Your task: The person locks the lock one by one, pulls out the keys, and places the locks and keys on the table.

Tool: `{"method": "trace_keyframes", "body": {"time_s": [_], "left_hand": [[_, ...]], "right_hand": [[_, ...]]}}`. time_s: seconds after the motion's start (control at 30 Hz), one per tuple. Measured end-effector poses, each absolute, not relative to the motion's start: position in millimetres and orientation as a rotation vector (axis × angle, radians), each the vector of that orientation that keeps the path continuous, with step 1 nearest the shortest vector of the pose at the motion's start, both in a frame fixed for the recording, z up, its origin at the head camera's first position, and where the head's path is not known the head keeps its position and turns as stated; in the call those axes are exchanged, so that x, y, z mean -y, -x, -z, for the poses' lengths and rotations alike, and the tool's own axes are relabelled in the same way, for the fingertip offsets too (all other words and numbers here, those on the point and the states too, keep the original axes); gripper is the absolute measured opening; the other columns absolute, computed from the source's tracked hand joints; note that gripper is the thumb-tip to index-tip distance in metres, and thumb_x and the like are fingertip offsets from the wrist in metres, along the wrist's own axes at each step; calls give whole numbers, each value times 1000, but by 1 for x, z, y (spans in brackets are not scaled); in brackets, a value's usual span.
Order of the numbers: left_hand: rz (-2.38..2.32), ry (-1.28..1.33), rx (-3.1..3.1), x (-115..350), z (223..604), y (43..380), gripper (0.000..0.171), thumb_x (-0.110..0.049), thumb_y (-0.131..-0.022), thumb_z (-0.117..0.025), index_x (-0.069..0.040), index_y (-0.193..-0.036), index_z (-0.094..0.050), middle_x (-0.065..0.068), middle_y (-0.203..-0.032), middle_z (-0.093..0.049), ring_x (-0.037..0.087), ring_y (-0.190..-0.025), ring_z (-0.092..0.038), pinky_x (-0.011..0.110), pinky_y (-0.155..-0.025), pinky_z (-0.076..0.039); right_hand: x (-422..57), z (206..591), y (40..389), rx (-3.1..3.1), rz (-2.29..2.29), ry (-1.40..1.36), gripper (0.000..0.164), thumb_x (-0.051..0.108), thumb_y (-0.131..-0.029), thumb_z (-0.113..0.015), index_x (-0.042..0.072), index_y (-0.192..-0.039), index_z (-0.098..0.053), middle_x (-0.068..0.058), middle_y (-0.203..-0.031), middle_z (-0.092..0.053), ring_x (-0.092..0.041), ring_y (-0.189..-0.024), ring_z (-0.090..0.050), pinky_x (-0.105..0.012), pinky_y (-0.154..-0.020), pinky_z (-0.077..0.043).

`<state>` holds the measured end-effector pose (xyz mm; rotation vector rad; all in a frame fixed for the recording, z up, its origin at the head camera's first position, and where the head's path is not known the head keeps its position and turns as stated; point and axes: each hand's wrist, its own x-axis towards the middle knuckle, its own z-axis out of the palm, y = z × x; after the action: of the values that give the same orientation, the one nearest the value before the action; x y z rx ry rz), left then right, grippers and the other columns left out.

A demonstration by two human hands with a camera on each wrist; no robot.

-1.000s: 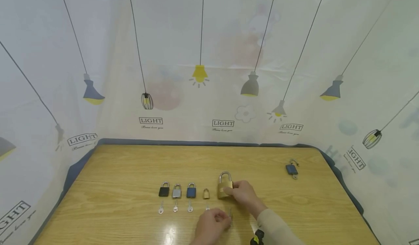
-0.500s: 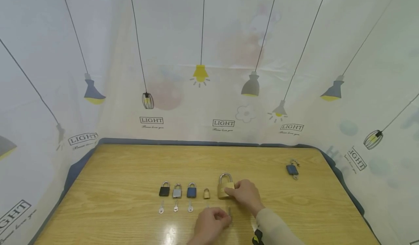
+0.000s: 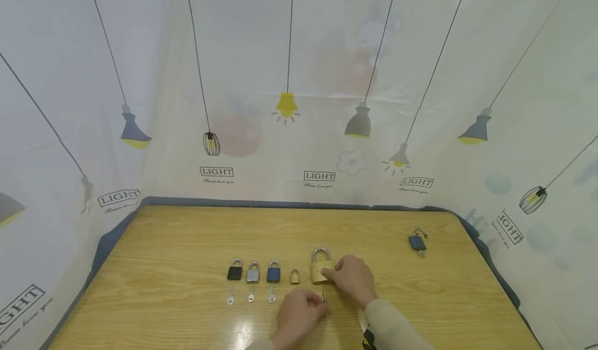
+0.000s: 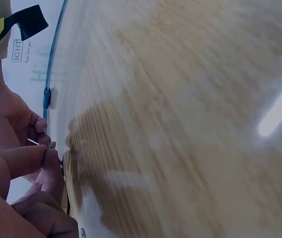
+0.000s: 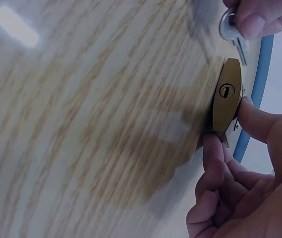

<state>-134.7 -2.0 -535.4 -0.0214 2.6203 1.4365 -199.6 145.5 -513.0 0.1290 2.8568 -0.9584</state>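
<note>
My right hand [image 3: 353, 280] grips a large brass padlock [image 3: 317, 273] by its right side, thumb on the front face. In the right wrist view the lock's bottom faces the camera, with the round keyhole [image 5: 226, 90] showing, and its edge is tilted up off the table. A silver key [image 5: 231, 29] is pinched between thumb and finger of my left hand [image 3: 299, 312]. Its blade points toward the padlock's bottom and stands a short gap away from the keyhole. The left wrist view shows only a sliver of the key [image 4: 52, 145] at the fingertips.
Left of the brass lock stands a row: black padlock [image 3: 235, 273], silver padlock [image 3: 253, 276], blue padlock [image 3: 273, 274], and small brass padlock [image 3: 295, 277]. Keys [image 3: 272, 295] lie below the first three. An opened blue padlock [image 3: 417, 243] with its key lies at the back right.
My left hand has moved slightly forward with the key, and the key's blade has turned to lean a little left. The padlock stays in my right hand.
</note>
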Motion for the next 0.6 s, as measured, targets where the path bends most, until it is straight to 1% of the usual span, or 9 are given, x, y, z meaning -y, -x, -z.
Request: {"method": "trace_keyframes", "body": {"time_s": [0.17, 0.23, 0.3, 0.37, 0.43, 0.53, 0.6], "left_hand": [[-1387, 45, -2671, -3, 537, 138, 13, -28, -72, -78, -21, -71, -68, -11, -73, -63, 9, -63, -52, 31, -58, -42], [-1376, 56, -2686, -4, 537, 140, 14, -29, -71, -79, -22, -71, -67, -11, -72, -63, 9, -63, -51, 31, -58, -41], [-1365, 68, -2697, -6, 538, 141, 14, -29, -70, -79, -23, -70, -67, -12, -71, -62, 8, -63, -51, 31, -58, -41], [-1348, 77, -2705, -7, 538, 143, 14, -29, -70, -80, -23, -69, -67, -12, -71, -62, 9, -63, -52, 31, -58, -42], [-1328, 80, -2707, -8, 538, 145, 14, -28, -70, -80, -23, -68, -67, -12, -71, -62, 9, -63, -52, 32, -58, -42], [-1279, 77, -2719, -10, 538, 148, 15, -27, -70, -80, -23, -68, -66, -11, -69, -61, 10, -63, -52, 32, -58, -42], [-1243, 75, -2740, -11, 539, 150, 17, -28, -69, -81, -23, -67, -65, -11, -68, -60, 10, -62, -51, 32, -58, -42]], "right_hand": [[-146, 513, 199, -2862, 933, -134, 54, 44, -79, -74, 18, -50, -37, 9, -46, -28, -8, -46, -24, -23, -43, -19], [-147, 513, 200, -2862, 927, -142, 50, 44, -79, -74, 16, -52, -42, 8, -48, -33, -9, -47, -29, -24, -44, -22], [-150, 514, 201, -2862, 930, -158, 43, 44, -80, -73, 15, -58, -50, 6, -54, -43, -11, -50, -37, -26, -46, -27], [-154, 515, 202, -2873, 924, -179, 37, 45, -81, -71, 14, -68, -57, 4, -64, -54, -13, -57, -46, -29, -50, -34], [-159, 515, 203, -2883, 917, -197, 34, 46, -82, -69, 13, -78, -62, 2, -76, -62, -15, -65, -52, -32, -55, -40], [-168, 516, 205, -2903, 896, -214, 36, 48, -84, -67, 12, -85, -64, -1, -83, -65, -16, -69, -55, -34, -58, -44], [-174, 514, 205, -2906, 896, -214, 36, 47, -85, -66, 11, -86, -64, -1, -83, -66, -17, -69, -56, -34, -57, -44]]}}
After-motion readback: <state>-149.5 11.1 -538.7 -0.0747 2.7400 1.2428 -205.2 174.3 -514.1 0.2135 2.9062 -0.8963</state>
